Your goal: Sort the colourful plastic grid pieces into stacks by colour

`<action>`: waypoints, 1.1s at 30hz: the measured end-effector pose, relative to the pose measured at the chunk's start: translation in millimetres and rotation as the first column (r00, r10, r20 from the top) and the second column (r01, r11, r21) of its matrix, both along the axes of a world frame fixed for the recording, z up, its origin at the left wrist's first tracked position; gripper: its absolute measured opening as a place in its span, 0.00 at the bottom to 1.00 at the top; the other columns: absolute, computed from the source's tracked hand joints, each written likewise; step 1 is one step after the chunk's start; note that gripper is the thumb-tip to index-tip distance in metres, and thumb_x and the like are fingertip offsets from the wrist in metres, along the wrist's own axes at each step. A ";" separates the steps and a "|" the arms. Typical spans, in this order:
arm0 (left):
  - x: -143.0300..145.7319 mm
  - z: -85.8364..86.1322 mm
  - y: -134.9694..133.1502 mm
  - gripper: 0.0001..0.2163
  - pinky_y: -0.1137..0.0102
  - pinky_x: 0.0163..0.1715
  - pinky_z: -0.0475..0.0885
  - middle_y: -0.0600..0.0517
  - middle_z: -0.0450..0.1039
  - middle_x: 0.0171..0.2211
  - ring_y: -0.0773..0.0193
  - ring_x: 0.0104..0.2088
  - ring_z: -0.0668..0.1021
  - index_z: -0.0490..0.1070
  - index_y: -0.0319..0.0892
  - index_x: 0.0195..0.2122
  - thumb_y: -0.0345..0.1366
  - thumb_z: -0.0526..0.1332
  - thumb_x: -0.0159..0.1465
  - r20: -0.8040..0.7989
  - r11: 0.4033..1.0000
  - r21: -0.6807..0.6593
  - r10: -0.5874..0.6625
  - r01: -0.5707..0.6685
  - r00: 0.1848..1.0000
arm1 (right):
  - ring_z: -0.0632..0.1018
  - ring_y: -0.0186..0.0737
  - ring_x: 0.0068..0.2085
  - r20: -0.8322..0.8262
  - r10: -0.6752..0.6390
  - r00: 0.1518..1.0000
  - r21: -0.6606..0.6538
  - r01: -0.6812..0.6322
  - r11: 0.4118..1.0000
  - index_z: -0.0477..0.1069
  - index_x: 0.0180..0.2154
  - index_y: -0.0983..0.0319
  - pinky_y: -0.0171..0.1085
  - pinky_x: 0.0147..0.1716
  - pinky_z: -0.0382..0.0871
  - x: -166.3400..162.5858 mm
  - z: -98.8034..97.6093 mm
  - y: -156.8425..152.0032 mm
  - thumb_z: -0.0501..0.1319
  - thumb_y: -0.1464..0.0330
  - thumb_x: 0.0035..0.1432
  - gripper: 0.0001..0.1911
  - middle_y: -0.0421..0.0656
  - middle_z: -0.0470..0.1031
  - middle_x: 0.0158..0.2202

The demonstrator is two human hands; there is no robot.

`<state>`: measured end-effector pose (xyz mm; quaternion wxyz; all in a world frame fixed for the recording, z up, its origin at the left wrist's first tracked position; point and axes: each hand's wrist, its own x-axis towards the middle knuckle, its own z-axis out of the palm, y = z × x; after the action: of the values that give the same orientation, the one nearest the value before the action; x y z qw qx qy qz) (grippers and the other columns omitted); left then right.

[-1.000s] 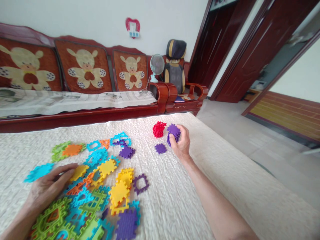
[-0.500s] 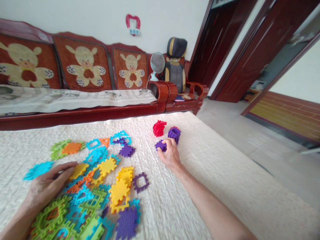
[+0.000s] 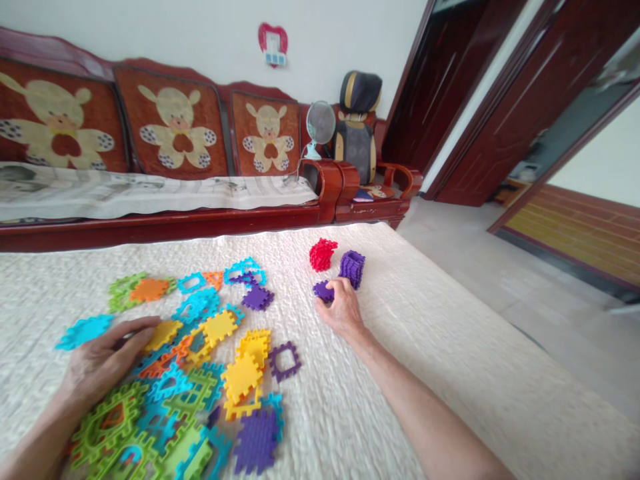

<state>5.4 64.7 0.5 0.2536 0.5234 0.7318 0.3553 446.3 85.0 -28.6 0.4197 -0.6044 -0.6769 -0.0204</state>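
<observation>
My right hand (image 3: 341, 308) is closed, thumb and fingers pinching a purple interlocking tile (image 3: 324, 291) at the table surface. Just behind it stands a stack of purple tiles (image 3: 353, 269), with a pile of red tiles (image 3: 323, 255) to its left. On the left, my left hand (image 3: 107, 357) rests at the edge of the loose heap, its thumb and forefinger closed on the corner of a yellow tile (image 3: 164, 335). Around that hand lie blue tiles (image 3: 197, 305), green tiles (image 3: 107, 423) and an orange tile (image 3: 150, 289). Its other fingers are partly hidden.
A quilted cream cover (image 3: 395, 320) lies over the table. Nearer the middle are a purple square tile (image 3: 256, 440), a purple frame tile (image 3: 286, 361) and stacked yellow tiles (image 3: 243, 375). Beyond stand a wooden sofa (image 3: 250, 225), a small fan (image 3: 321, 123) and a chair (image 3: 356, 150).
The view has shifted slightly, so everything appears a little to the right. Both hands stay at the same tiles, with hardly any movement.
</observation>
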 end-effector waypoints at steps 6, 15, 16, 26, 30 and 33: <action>-0.1 -1.4 0.6 0.27 0.73 0.19 0.70 0.51 0.83 0.33 0.61 0.26 0.78 0.82 0.44 0.40 0.57 0.64 0.45 0.003 1.000 0.020 0.001 -0.001 1.000 | 0.75 0.51 0.43 -0.006 -0.007 1.000 0.004 0.007 1.000 0.66 0.38 0.59 0.50 0.47 0.73 0.4 -1.4 0.5 0.64 0.66 0.51 0.12 0.46 0.70 0.38; -1.3 -2.3 2.8 0.24 0.67 0.45 0.78 0.52 0.84 0.42 0.52 0.45 0.82 0.83 0.47 0.36 0.56 0.63 0.45 -0.080 0.996 0.088 -0.001 0.008 0.997 | 0.74 0.50 0.42 0.011 -0.021 1.000 -0.012 0.021 1.000 0.66 0.37 0.59 0.49 0.46 0.72 -0.7 -2.5 0.3 0.64 0.65 0.51 0.11 0.46 0.69 0.37; -2.3 -3.6 3.0 0.24 0.65 0.48 0.78 0.52 0.84 0.42 0.51 0.46 0.82 0.83 0.48 0.36 0.57 0.62 0.45 -0.082 0.995 0.096 0.000 0.008 0.997 | 0.74 0.50 0.41 0.012 -0.021 1.000 -0.013 0.021 1.000 0.66 0.37 0.59 0.49 0.46 0.72 -1.1 -2.2 0.0 0.64 0.65 0.51 0.11 0.45 0.69 0.37; -6.8 -7.0 4.4 0.24 0.64 0.48 0.78 0.50 0.84 0.42 0.50 0.47 0.82 0.83 0.46 0.37 0.56 0.61 0.47 -0.121 0.995 0.085 -0.034 0.044 0.992 | 0.74 0.50 0.42 0.015 -0.029 0.999 -0.024 0.029 0.999 0.66 0.37 0.59 0.49 0.46 0.72 -2.8 -1.7 -1.6 0.63 0.66 0.50 0.12 0.45 0.68 0.38; -5.3 -5.1 3.7 0.26 0.61 0.51 0.77 0.50 0.83 0.45 0.48 0.48 0.81 0.83 0.46 0.39 0.57 0.61 0.46 -0.113 0.999 0.035 -0.020 0.024 0.993 | 0.73 0.50 0.42 0.009 -0.033 0.999 0.001 0.033 0.999 0.66 0.37 0.58 0.50 0.46 0.72 -6.0 5.1 -4.5 0.65 0.64 0.50 0.13 0.45 0.68 0.38; -3.8 -3.6 3.2 0.26 0.60 0.53 0.75 0.51 0.83 0.45 0.47 0.49 0.81 0.83 0.47 0.39 0.58 0.61 0.46 -0.105 0.999 0.036 -0.021 0.024 0.994 | 0.73 0.51 0.44 0.002 -0.008 1.000 0.084 0.007 0.996 0.65 0.37 0.58 0.49 0.47 0.71 -6.8 15.7 -6.0 0.64 0.63 0.53 0.11 0.46 0.68 0.38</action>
<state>1.6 67.9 -3.1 0.2090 0.5541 0.7315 0.3378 439.5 79.1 -12.9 0.4439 -0.5887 -0.6736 -0.0511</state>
